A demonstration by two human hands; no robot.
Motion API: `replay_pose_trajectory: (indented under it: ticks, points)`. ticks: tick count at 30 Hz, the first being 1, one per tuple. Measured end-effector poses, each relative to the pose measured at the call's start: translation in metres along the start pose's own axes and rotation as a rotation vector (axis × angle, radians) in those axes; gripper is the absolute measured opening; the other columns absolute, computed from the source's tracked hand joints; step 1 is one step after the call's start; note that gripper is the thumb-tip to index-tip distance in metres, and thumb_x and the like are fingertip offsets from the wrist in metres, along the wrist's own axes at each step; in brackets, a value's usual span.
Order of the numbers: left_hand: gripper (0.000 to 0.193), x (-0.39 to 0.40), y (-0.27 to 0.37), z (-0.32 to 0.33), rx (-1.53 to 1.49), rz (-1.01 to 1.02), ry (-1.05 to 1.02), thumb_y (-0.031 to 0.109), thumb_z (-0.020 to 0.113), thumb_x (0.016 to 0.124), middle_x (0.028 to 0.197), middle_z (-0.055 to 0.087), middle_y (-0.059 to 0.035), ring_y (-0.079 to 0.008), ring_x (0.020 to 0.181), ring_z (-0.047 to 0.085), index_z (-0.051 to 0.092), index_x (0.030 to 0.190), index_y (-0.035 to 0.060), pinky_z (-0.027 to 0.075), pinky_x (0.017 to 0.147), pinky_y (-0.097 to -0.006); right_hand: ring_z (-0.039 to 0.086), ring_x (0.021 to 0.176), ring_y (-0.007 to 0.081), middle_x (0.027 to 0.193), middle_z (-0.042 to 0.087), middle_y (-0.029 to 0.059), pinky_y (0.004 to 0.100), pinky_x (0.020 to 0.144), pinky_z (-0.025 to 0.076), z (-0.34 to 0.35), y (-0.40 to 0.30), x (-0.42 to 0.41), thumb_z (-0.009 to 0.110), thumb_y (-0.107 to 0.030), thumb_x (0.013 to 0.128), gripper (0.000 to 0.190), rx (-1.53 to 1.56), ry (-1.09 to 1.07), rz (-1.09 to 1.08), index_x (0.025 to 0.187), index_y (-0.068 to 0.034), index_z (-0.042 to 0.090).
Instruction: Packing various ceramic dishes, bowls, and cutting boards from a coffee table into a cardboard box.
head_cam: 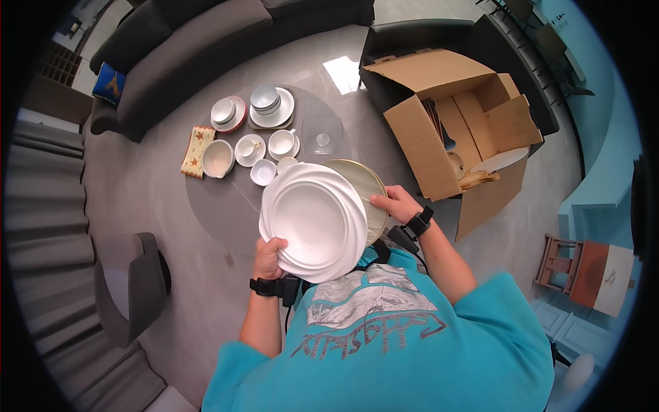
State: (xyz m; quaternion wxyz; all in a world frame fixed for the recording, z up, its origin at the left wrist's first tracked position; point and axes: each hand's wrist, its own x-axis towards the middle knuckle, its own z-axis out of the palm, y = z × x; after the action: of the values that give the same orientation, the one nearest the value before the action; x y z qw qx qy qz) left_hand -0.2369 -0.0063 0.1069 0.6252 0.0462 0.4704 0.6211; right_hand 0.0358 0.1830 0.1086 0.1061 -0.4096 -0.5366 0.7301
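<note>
My left hand grips the lower left rim of a white plate with a wavy, swirled border, its thumb on the inner edge. Behind it on the right, my right hand holds a greenish-grey plate with a gold rim. The white plate overlaps much of the greenish one. Just beyond the plates, a small white bowl and another small bowl, partly hidden, stand on the round grey table.
Also on the table are stacked bowls, a red-rimmed plate, cups with saucers, a spouted bowl, a patterned cloth and a clear tray. An open cardboard box stands right, a grey chair left.
</note>
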Motion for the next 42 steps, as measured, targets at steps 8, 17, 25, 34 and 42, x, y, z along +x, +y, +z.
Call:
replay_pose_trajectory:
  ticks: [8,17,25,34,42]
  points:
    - [0.057,0.036,0.006,0.061,0.154,-0.026,-0.171,0.001,0.051,0.069,0.111,0.058,-0.0189,-0.0271,0.093,0.062,0.041,0.125,-0.0094,0.054,0.081,-0.035,0.058,0.081,0.0101,0.092,0.065,0.0053,0.0267,0.073,0.048,-0.041,-0.017,-0.031,0.06,-0.022,0.089,0.031,0.015,0.104,-0.088,0.106,0.003,0.063]
    - [0.059,0.072,0.001,0.129,0.416,0.012,-0.175,0.002,0.047,0.067,0.111,0.058,-0.0173,-0.0258,0.093,0.063,0.042,0.124,-0.0097,0.053,0.08,-0.0329,0.057,0.074,0.0072,0.084,0.066,0.0018,0.0252,0.068,0.048,-0.098,-0.015,-0.044,0.06,-0.025,0.089,0.03,0.121,0.126,-0.152,0.099,0.002,0.065]
    - [0.06,0.112,-0.026,0.194,0.437,-0.058,-0.236,0.002,0.047,0.066,0.112,0.058,-0.0166,-0.0274,0.094,0.062,0.042,0.125,-0.0078,0.054,0.082,-0.0349,0.049,0.061,0.0047,0.071,0.06,-0.003,0.0229,0.053,0.04,-0.164,-0.007,-0.065,0.061,-0.03,0.088,0.031,0.106,0.24,-0.155,0.087,0.001,0.067]
    - [0.064,0.153,-0.044,0.28,0.487,-0.116,-0.432,0.001,0.05,0.064,0.114,0.057,-0.0165,-0.0265,0.096,0.062,0.04,0.127,-0.0051,0.053,0.083,-0.036,0.048,0.06,0.0022,0.069,0.059,-0.0044,0.0213,0.051,0.039,-0.22,0.026,-0.082,0.057,-0.029,0.09,0.029,0.271,0.351,-0.237,0.091,-0.001,0.066]
    - [0.063,0.219,-0.058,0.328,0.566,-0.313,-0.5,0.002,0.051,0.063,0.112,0.057,-0.0157,-0.0264,0.095,0.061,0.043,0.125,-0.0053,0.052,0.084,-0.0356,0.054,0.085,0.0067,0.099,0.063,0.0007,0.0225,0.076,0.046,-0.233,0.017,-0.078,0.048,-0.016,0.095,0.027,0.362,0.502,-0.31,0.113,0.001,0.058]
